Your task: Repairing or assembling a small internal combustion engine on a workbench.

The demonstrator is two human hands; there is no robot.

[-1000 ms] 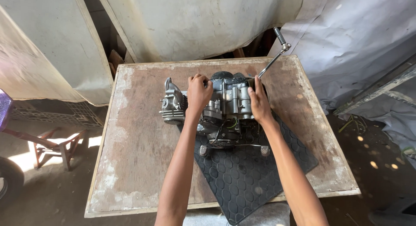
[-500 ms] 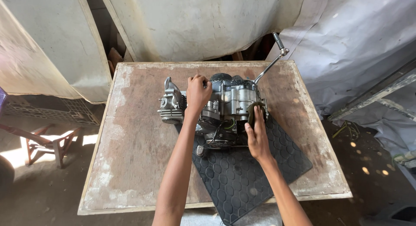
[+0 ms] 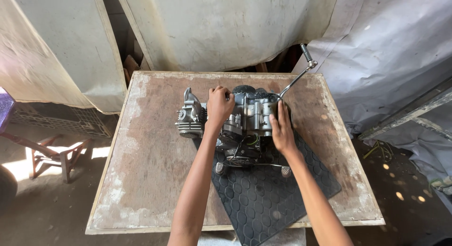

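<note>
1. The engine under my hands is silver-grey metal, with darker grey and black patches toward its rear and underside.
2. The kick lever is bright chrome, with a dark ribbed tip.
3. The mat under the engine is black and embossed with a repeating hexagon pattern.
4. The table top is reddish brown, worn to chalky white patches along its left edge and corners.
5. The sheets behind are off-white, with grey stains.
6. The stool on my left has a reddish-brown frame.
</note>
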